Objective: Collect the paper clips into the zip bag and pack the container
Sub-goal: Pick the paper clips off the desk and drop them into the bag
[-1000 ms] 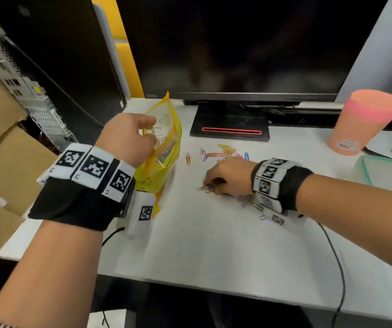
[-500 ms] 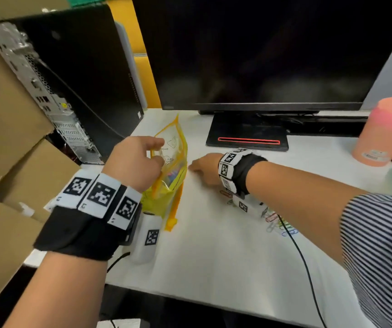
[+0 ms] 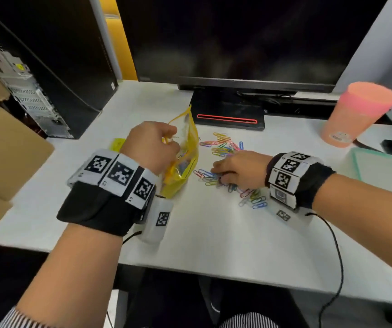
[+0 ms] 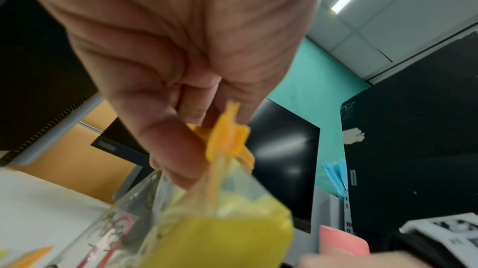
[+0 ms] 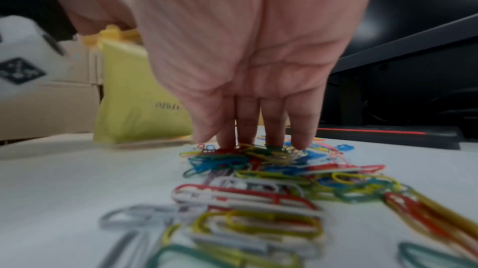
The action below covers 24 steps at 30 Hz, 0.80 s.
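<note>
Right hand (image 3: 240,170) is down on the paper clips (image 3: 223,147), flat over the near heap on the white worktop (image 3: 214,245), fingers (image 5: 274,129) straight and close together, tips pressing into the tangle; nothing is gripped yet, that grip is open. More clips lie scattered just behind it, toward the monitor base (image 3: 228,114). The zip bag (image 3: 184,157) stands just left of the heap, long axis upright, mouth at the top, a few clips already showing through its clear side. Left hand (image 3: 151,145) pinches the orange zip edge (image 4: 227,141) between thumb and curled fingers, holding it up. So the carry looks short: scoop, lift, then leftward and up to that mouth. The right hand is the nearer one to the clips. The risk, I'd say, is clips slipping off on the way
</note>
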Available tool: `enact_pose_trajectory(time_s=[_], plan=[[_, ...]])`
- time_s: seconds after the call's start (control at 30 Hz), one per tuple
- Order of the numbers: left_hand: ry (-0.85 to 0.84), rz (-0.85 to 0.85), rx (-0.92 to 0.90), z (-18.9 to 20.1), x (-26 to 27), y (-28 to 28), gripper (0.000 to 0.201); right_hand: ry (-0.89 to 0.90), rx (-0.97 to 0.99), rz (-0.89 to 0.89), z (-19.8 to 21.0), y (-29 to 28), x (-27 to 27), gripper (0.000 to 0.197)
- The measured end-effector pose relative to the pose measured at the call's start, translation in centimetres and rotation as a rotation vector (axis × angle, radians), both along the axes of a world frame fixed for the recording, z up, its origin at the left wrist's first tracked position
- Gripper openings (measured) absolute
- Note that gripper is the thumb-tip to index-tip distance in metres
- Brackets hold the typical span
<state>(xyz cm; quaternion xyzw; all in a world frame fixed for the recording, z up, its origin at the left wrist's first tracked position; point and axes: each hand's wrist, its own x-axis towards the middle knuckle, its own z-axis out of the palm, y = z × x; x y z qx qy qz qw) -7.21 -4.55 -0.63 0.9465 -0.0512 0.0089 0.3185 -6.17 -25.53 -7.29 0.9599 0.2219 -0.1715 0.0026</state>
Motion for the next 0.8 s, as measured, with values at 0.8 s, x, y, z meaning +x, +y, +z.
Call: enact_pose_trajectory(time_s=[0.8], plan=[[-0.093,-0.386,-0.142,-4.7,0.2,-0.4,0.030,-0.219,0.566,-0.440,3.8,-3.3,0.4,0.021]])
